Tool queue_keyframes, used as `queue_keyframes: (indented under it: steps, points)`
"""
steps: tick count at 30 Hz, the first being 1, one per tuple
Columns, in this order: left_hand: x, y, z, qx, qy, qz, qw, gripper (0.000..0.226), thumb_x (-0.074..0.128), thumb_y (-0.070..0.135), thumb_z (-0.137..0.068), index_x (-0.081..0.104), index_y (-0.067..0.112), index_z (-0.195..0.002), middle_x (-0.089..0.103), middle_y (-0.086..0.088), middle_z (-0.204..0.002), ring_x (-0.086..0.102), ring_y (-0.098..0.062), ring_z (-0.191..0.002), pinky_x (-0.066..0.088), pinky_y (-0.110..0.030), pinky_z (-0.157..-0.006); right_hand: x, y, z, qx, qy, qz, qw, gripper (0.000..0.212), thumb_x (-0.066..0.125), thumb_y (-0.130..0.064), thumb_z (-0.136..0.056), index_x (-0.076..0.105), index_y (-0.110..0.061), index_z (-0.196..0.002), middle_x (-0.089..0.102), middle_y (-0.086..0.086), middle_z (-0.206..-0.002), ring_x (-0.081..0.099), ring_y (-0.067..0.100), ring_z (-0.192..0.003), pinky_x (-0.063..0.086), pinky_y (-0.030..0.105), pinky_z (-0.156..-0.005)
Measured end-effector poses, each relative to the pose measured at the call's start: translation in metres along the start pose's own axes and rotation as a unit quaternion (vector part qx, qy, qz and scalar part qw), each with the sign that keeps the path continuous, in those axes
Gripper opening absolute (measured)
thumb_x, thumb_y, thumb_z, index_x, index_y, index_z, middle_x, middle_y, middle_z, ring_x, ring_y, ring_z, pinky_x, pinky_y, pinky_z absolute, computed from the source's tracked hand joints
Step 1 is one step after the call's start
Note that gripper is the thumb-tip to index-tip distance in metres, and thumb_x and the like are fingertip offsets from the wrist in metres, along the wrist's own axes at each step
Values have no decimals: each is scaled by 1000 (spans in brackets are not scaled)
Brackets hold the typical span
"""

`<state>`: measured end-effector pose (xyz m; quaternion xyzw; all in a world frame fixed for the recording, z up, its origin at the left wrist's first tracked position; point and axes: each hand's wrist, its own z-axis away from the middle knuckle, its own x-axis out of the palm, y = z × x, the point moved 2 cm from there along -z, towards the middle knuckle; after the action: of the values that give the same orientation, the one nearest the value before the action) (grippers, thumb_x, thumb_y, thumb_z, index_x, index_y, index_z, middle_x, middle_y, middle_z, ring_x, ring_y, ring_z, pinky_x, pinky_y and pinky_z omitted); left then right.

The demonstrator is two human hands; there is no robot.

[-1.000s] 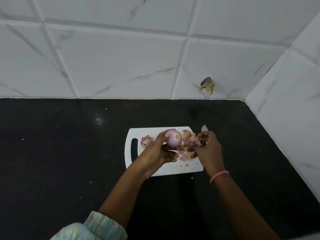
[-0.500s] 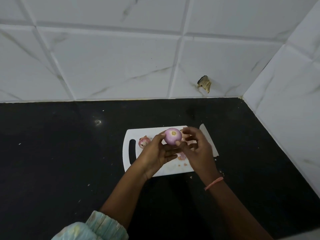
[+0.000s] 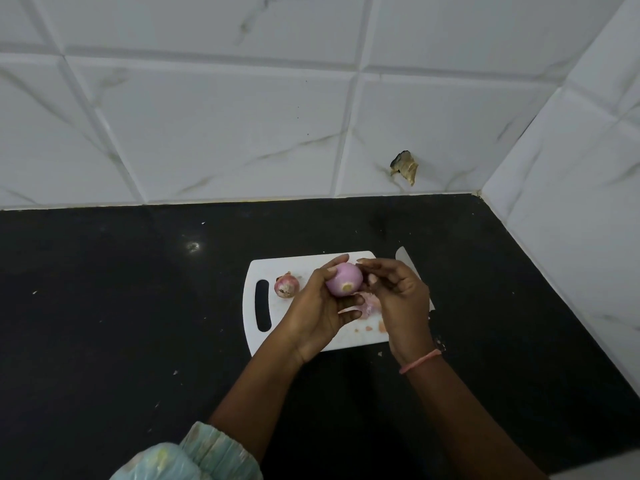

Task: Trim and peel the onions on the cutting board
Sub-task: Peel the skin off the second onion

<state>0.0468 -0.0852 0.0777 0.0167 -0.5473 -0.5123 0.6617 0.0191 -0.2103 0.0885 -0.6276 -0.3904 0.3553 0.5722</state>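
1. White wall tiles (image 3: 214,133) with thin grey streaks stand behind a black table (image 3: 104,323), and they turn a corner on the right.
2. One tile has a broken hole (image 3: 404,165) just above the back edge of the table.
3. A white cutting board (image 3: 266,332) lies flat on the table, with its dark handle slot at its left end.
4. The left hand (image 3: 317,315) holds a peeled onion (image 3: 344,279) up over the middle of the board.
5. Its grip is curled round the onion, with the thumb on top and the fingers under it.
6. The onion is smooth and pale purple, and its cut yellow end faces the camera.
7. The right hand (image 3: 401,299) is just beside the onion, on its right side.
8. Its fingers are bent and the tips touch the top right of the onion; I cannot tell if they pinch a bit of skin.
9. A pink band (image 3: 419,361) sits round the right wrist.
10. A second onion (image 3: 286,286) with its skin on rests on the board, near the slot and left of the hands.
11. Pink bits of onion skin (image 3: 369,308) lie on the board under the hands.
12. A knife blade (image 3: 403,256) pokes out behind the right hand, past the right end of the board.
13. A light green sleeve (image 3: 194,459) shows at the bottom.
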Motion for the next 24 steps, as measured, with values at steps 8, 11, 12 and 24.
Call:
queue_keyframes:
  steps: [8, 11, 12, 24]
  points:
    - [-14, 5, 6, 236, 23, -359, 903, 68, 76, 0, -82, 48, 32, -135, 54, 13, -129, 59, 5, -106, 54, -18, -80, -9, 6, -1, 44, 40, 31, 998, 13, 58, -6, -94, 69, -12, -98, 73, -1, -93, 71, 16, -82, 59, 30, -71]
    - [-14, 10, 7, 270, 26, -365, 890, 71, 82, -3, -76, 50, 25, -133, 57, 7, -132, 60, -7, -112, 58, -27, -81, -12, 3, 0, 12, 96, 53, 994, 12, 69, 5, -82, 69, -7, -85, 73, 5, -85, 70, 16, -69, 59, 28, -63]
    - [-13, 11, 7, 275, 25, -365, 889, 72, 82, -2, -75, 50, 25, -134, 57, 6, -133, 60, -9, -114, 59, -29, -82, -13, 5, -1, 9, 106, 66, 992, 12, 71, 5, -79, 68, -6, -82, 72, 5, -84, 70, 17, -72, 59, 31, -65]
    - [-11, 10, 10, 287, 8, -317, 904, 59, 76, -8, -79, 55, 14, -129, 61, -1, -133, 60, -18, -119, 56, -28, -89, 5, -3, 6, -52, -115, 73, 989, 33, 76, -12, -79, 68, -23, -109, 65, -6, -111, 65, 11, -100, 56, 23, -78]
